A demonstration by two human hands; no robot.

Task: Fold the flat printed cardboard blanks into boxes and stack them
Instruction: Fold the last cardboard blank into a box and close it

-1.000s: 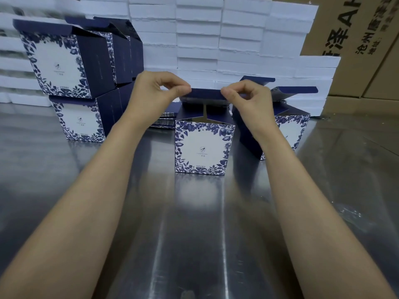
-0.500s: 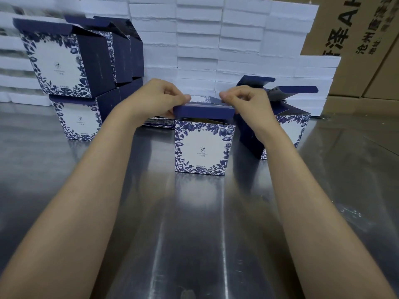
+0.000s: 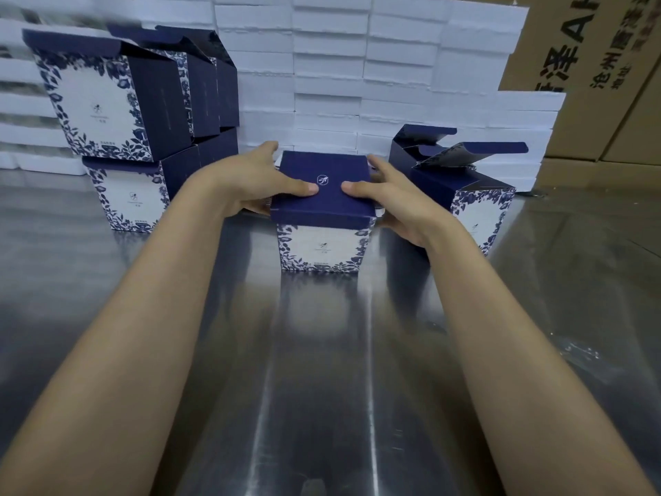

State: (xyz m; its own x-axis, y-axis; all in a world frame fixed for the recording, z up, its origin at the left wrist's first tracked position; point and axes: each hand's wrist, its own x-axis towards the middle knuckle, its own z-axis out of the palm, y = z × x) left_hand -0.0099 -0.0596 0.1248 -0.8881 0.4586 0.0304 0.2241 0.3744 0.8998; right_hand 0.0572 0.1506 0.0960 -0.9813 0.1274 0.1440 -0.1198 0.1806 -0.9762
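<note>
A navy box with blue floral sides (image 3: 323, 245) stands upright in the middle of the steel table (image 3: 322, 370), its navy lid flat and closed on top. My left hand (image 3: 250, 180) lies against its left side with the thumb pressed on the lid. My right hand (image 3: 397, 198) mirrors it on the right side, thumb on the lid too. Folded boxes (image 3: 107, 105) are stacked two high at the left with their lids open. One more folded box (image 3: 475, 209) stands just right of my right hand, flaps up.
A wall of white foam blocks (image 3: 329, 66) runs along the back of the table. Brown shipping cartons (image 3: 590, 66) stand at the back right. A clear plastic scrap (image 3: 579, 352) lies on the table to the right.
The lid, held up by its edge a second ago, has been folded down and now lies flat. Both hands have gone from pinching the flap to pressing on the closed box.
</note>
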